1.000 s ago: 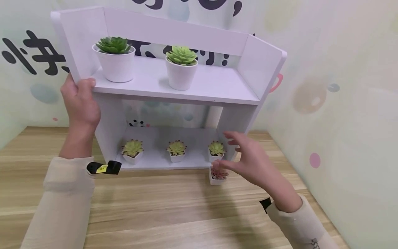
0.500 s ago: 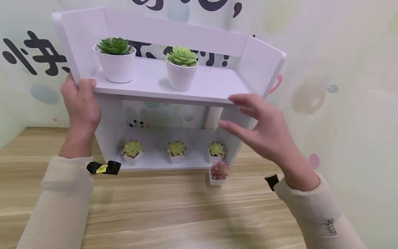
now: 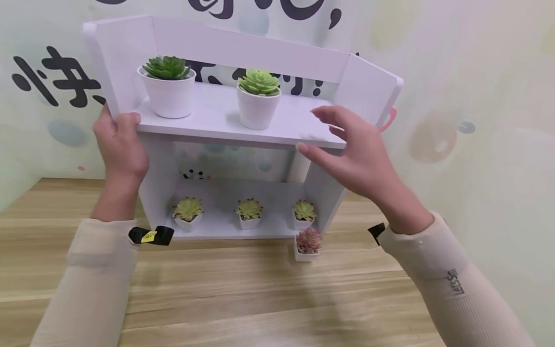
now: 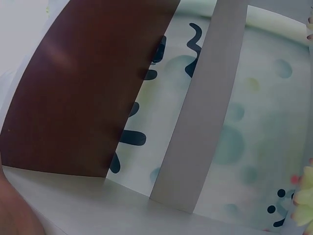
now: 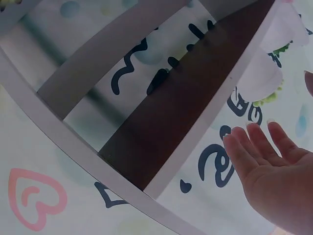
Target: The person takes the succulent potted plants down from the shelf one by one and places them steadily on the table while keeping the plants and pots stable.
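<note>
A white two-tier shelf point(image 3: 243, 43) stands tilted in the head view. My left hand point(image 3: 123, 144) grips its left side at the upper board, thumb over the front edge. Holding nothing, my right hand point(image 3: 362, 156) hovers at the right part of the upper board, fingers spread and slightly bent. In the right wrist view too, that hand point(image 5: 269, 171) shows bare fingers beside the board's edge. Two white round pots carry a dark green succulent point(image 3: 166, 68) and a light green succulent point(image 3: 259, 83) on the upper board, left of my right hand.
Three small potted succulents line the lower board: left one point(image 3: 188, 209), middle one point(image 3: 249, 210) and right one point(image 3: 304, 211). A red succulent point(image 3: 309, 240) in a square white pot sits on the wooden table point(image 3: 217, 289) at the shelf's front right. A patterned wall point(image 3: 485, 183) stands behind and at right.
My right hand has risen from beside the red succulent, past the right side panel, to the upper board. My left hand keeps its grip on the shelf. The head view has shifted slightly.
</note>
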Demonstrator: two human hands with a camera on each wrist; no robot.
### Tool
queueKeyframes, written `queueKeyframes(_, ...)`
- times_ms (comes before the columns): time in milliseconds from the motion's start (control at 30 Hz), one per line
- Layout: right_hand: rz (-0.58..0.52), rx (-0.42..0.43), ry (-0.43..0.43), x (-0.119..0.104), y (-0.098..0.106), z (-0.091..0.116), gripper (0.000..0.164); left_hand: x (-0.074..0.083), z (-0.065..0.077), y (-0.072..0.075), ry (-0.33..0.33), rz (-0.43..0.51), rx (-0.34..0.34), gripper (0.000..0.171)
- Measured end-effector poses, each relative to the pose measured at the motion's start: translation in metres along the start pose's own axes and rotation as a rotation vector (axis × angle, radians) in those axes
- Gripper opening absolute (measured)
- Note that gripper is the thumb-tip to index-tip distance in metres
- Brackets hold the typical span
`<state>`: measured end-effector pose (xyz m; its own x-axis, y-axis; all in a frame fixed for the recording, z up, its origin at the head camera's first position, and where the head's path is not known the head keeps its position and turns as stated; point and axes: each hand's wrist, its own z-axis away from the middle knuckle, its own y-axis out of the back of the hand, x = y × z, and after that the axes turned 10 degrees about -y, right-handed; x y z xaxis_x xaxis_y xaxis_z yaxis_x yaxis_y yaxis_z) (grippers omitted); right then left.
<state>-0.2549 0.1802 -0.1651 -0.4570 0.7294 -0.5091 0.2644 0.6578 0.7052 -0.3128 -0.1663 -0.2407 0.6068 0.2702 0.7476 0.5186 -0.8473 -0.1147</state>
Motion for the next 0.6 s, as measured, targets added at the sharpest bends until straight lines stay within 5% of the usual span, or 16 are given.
queueKeyframes(367, -0.031, -0.138, -0.165, -0.012, -0.014, -0.033, 0.063, -0.001, 0.001, -0.001, -0.015, -0.029, 0.005, 0.047)
queueKeyframes(600, -0.073, -0.130, -0.293, -0.020, -0.027, -0.048, 0.069, 0.000, 0.002, -0.001, -0.022, -0.031, -0.003, 0.049)
